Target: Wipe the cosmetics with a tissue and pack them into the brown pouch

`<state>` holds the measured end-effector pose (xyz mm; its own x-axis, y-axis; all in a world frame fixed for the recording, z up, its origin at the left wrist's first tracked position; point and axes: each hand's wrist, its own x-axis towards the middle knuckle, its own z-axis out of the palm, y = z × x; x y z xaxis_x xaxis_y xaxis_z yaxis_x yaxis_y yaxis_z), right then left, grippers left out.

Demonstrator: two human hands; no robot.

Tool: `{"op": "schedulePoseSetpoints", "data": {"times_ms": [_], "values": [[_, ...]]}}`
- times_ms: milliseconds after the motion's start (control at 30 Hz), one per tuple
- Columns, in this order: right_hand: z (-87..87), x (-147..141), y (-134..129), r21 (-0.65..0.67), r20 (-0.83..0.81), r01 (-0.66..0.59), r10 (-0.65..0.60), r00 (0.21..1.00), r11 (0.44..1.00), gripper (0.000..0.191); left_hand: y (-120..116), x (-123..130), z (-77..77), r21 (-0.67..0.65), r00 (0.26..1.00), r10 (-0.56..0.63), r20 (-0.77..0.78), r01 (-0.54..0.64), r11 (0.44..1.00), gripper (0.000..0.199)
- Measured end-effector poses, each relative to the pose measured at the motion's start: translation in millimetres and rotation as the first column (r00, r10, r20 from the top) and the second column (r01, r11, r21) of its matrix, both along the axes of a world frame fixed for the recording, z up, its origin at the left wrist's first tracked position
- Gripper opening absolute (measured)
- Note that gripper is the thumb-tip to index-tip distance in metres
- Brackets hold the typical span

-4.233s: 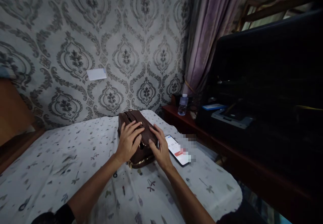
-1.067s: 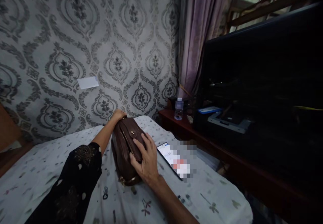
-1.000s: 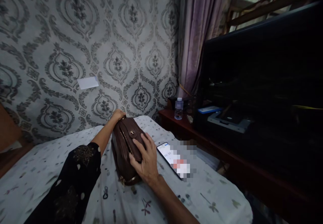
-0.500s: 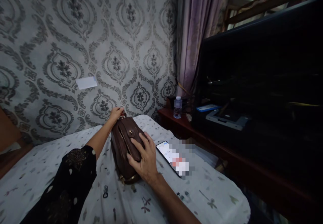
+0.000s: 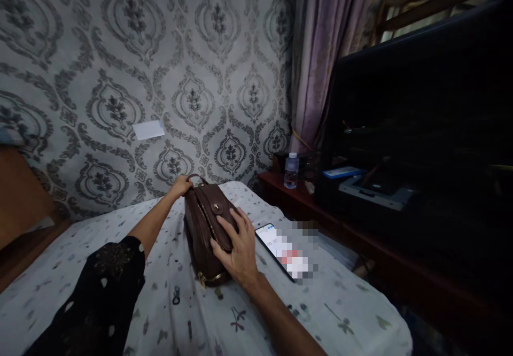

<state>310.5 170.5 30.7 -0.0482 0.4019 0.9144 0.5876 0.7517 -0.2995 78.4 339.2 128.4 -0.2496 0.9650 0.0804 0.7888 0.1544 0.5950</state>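
Note:
A dark brown bag with a round clasp, gold zips and a top handle lies on a white patterned sheet. At the bag's far left corner is my left hand, its fingers closed; whatever they grip there is too small to make out. My right hand rests on the bag's near right side with its fingers spread. Just right of the bag lies a phone with a lit screen, partly blurred out.
On the dark red ledge behind the bed stands a clear bottle. A large black screen fills the right. A cardboard box is at the left, and patterned wallpaper lies ahead.
The view has shifted, so the scene sits farther right. My left hand has left the bag's handle, which now stands up in an arch, and is at the corner beside it. My right hand stays on the bag.

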Motion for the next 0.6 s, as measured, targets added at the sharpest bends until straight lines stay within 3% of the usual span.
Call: {"op": "schedulePoseSetpoints", "data": {"times_ms": [233, 600], "values": [[-0.5, 0, 0, 0.007, -0.013, -0.019, 0.019, 1.000, 1.000, 0.040, -5, 3, 10.8, 0.138, 0.991, 0.052, -0.127, -0.034, 0.990, 0.032], [-2.2, 1, 1, 0.015, -0.023, -0.048, 0.048, 0.999, 0.999, 0.037, -11, 2, 21.0, 0.152, 0.994, -0.090, -0.068, 0.099, 0.983, 0.033]]}}
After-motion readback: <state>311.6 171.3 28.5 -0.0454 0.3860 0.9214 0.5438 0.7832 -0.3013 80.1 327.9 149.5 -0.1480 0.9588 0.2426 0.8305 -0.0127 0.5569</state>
